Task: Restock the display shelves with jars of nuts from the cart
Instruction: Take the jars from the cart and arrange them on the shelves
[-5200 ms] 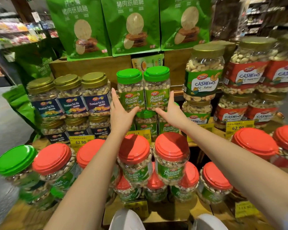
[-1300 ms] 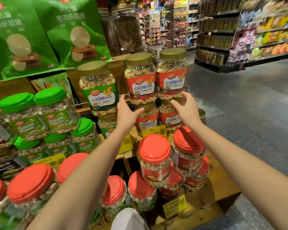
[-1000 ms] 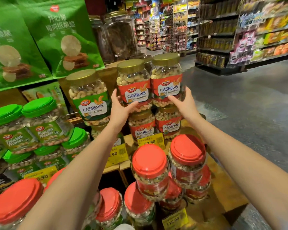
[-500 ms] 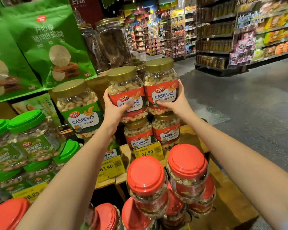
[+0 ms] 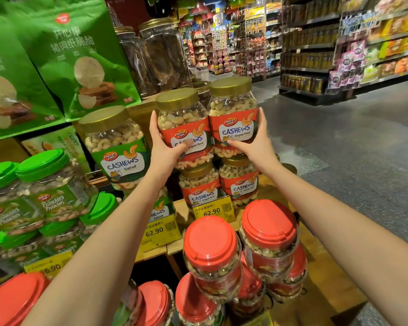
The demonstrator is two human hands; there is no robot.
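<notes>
Left hand (image 5: 161, 150) clasps the left jar (image 5: 181, 114), right hand (image 5: 254, 144) the right jar (image 5: 232, 107), thumbs across the fronts, fingers wrapped up the outer sides; both cashew jars stand pressed together atop the lower jars (image 5: 239, 184) on the shelf (image 5: 270, 184); a careless release would likely tip them off that narrow perch, toward the floor (image 5: 339, 149).

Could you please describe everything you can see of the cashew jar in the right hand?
The cashew jar is clear, seemingly plastic, full of pale cashews, with a gold lid and a red label reading "Cashews Original Flavor". It stands upright on an identical jar, beside a twin jar. The right hand grips it, thumb across the label, fingers up its right side.
</notes>
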